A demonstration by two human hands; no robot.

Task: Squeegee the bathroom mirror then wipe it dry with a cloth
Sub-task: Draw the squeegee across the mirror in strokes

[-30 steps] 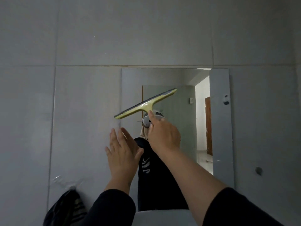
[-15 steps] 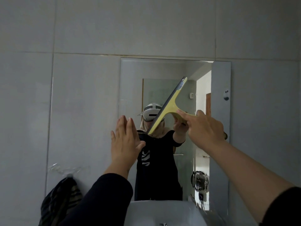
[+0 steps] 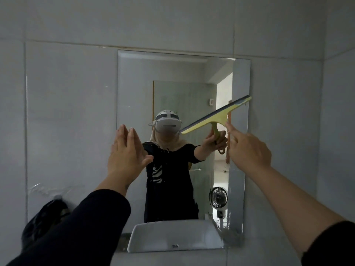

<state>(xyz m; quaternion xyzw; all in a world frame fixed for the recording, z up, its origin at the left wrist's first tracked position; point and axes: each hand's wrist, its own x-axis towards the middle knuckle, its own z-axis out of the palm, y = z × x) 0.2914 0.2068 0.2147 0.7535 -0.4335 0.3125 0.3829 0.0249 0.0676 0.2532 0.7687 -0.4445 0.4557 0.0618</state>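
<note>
A tall frameless mirror hangs on the grey tiled wall. My right hand is shut on the handle of a yellow-green squeegee. Its blade lies slanted against the glass near the mirror's right edge, right end higher. My left hand is flat and open, fingers up, against the mirror's left edge. A dark striped cloth hangs on the wall at lower left, apart from both hands. The mirror reflects me.
A white basin sits below the mirror. Grey wall tiles surround it, and a second wall meets this one at the far right. A small fan shows only as a reflection in the lower right of the glass.
The squeegee swept from the mirror's upper left across to its right side, its blade turning as it went. My left hand stayed at the left edge. The camera tilted down, showing the basin.
</note>
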